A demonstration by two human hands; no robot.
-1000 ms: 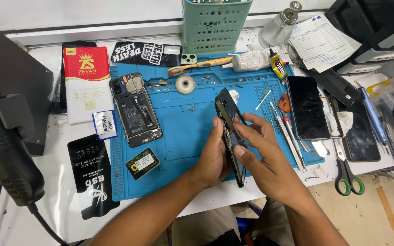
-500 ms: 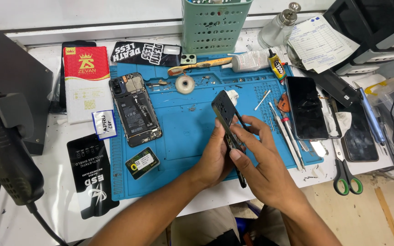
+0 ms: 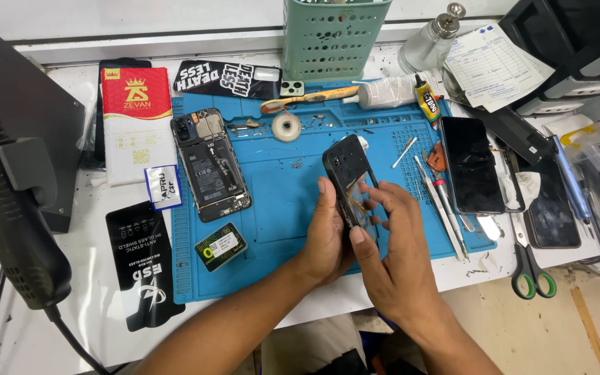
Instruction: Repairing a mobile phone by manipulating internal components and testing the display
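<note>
A black phone frame (image 3: 346,167) is held tilted above the blue work mat (image 3: 279,201). My left hand (image 3: 328,232) grips its lower left edge from below, thumb on the side. My right hand (image 3: 390,243) lies over its lower right part, fingers pressing on the inside of the frame. An opened phone (image 3: 210,165) with its battery and boards showing lies flat on the mat to the left.
On the mat lie tweezers and thin tools (image 3: 442,198), a tape roll (image 3: 286,128) and a small black part (image 3: 221,246). A dark phone (image 3: 472,164) and scissors (image 3: 530,267) sit right. A green basket (image 3: 335,38), glue tube (image 3: 426,101) and red-white box (image 3: 137,125) stand behind.
The phone frame has been turned slightly more upright and shifted a little left. My right hand's fingers have slid further over its lower part.
</note>
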